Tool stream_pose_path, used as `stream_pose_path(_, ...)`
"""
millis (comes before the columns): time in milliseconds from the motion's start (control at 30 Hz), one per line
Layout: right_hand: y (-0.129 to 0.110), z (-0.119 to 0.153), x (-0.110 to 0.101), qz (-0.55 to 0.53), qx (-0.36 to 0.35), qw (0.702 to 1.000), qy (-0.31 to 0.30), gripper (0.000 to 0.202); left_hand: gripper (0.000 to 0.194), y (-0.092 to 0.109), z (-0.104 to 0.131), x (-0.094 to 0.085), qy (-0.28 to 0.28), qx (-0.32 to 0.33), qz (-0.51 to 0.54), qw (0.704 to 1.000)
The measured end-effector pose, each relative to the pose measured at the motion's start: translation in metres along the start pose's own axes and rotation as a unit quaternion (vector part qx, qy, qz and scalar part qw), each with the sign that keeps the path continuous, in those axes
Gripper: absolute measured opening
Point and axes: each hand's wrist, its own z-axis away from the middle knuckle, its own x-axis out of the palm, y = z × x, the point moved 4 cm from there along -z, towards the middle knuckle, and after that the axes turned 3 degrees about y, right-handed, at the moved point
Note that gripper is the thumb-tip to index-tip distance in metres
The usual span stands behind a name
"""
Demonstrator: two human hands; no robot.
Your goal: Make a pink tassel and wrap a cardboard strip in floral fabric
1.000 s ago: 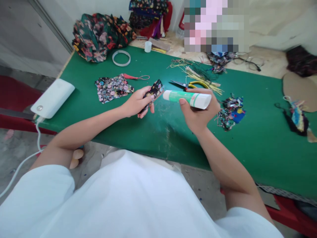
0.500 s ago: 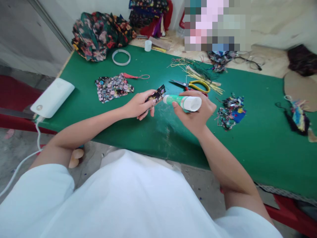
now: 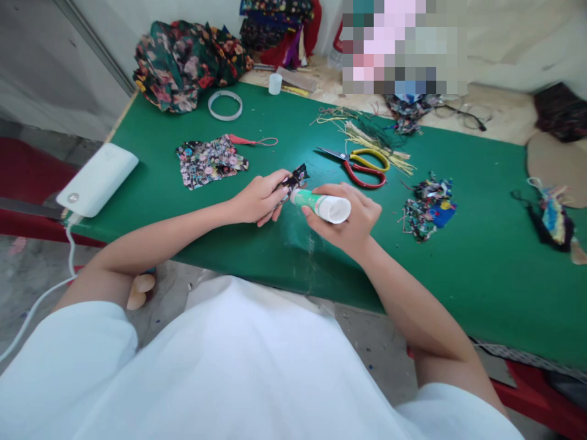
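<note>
My left hand (image 3: 263,197) is closed on a small dark piece of floral fabric (image 3: 297,176), its far end sticking out past the fingers. My right hand (image 3: 355,217) grips a green and white glue stick (image 3: 316,203), tilted so that its tip meets or nearly meets the near edge of the fabric; contact is hard to make out. Scissors (image 3: 362,166) with one yellow and one red handle lie just beyond my right hand, blades part-way apart. A white cap (image 3: 275,84) stands farther back.
On the green tabletop (image 3: 257,250), floral fabric pieces (image 3: 211,160) and a red tassel (image 3: 241,140) lie at left, near a white power bank (image 3: 98,180) and a tape roll (image 3: 224,106). Scraps (image 3: 428,208) and cords (image 3: 378,143) lie at right. Bundled fabric (image 3: 183,67) sits behind.
My right hand has brought the glue stick left and slightly down, up to the fabric, uncovering the scissors' red handle. My left hand has shifted slightly right and nearer.
</note>
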Motion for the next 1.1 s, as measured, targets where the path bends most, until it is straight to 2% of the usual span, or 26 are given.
stream_pose_path(233, -0.010, 0.005, 0.003, 0.003, -0.014, 1.000, -0.021, 0.020, 0.016, 0.002, 0.003, -0.001, 0.017, 0.018, -0.096, 0.995)
stream_pose_path(367, -0.014, 0.008, 0.005, -0.021, -0.045, 0.999, -0.022, 0.018, 0.013, 0.005, 0.002, -0.003, 0.037, 0.014, -0.151, 0.988)
stream_pose_path(467, -0.012, 0.009, 0.001, -0.009, -0.049, 0.999, 0.018, 0.018, 0.011, 0.005, 0.001, -0.005, 0.040, 0.005, -0.147, 0.988)
stream_pose_path(600, 0.001, 0.008, -0.004, 0.059, -0.011, 0.997, 0.039, 0.021, 0.007, 0.004, 0.001, -0.005, 0.030, -0.004, -0.131, 0.991)
stream_pose_path(800, 0.010, 0.007, -0.002, 0.039, 0.024, 0.999, 0.015, 0.017, 0.003, 0.003, 0.003, -0.001, 0.024, -0.002, -0.115, 0.993)
stream_pose_path(1100, -0.001, 0.016, 0.005, 0.068, -0.002, 0.998, -0.018, 0.024, 0.008, 0.001, 0.004, 0.003, 0.044, 0.011, -0.103, 0.994)
